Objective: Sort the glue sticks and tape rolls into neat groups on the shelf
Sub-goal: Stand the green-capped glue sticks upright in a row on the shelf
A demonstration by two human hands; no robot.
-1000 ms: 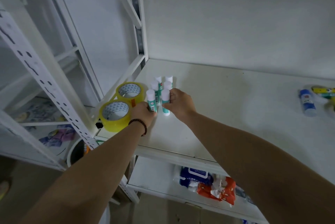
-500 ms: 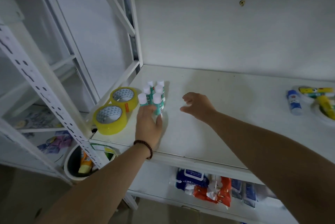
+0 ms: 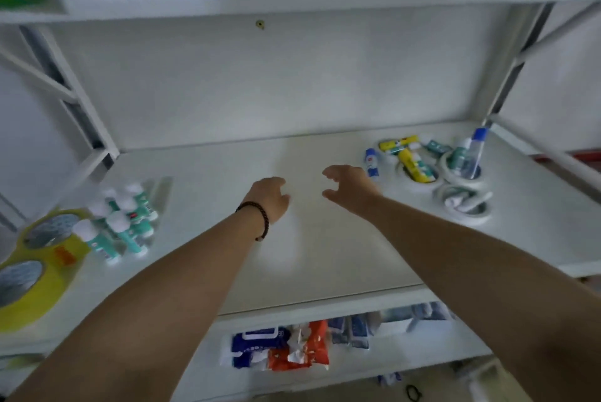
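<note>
Glue sticks [image 3: 403, 157] and white tape rolls [image 3: 463, 200] lie jumbled off to the right – right hand [image 3: 349, 185] nearer, left hand [image 3: 270, 198] trailing, both spread and carrying nothing.

Teal glue sticks [image 3: 125, 221] upright beside yellow tape rolls [image 3: 35, 266], left shelf [image 3: 325, 271]

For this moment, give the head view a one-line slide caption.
Both empty hands, left and right, reach over the shelf toward unsorted items; glue sticks grouped beside tape rolls.
</note>
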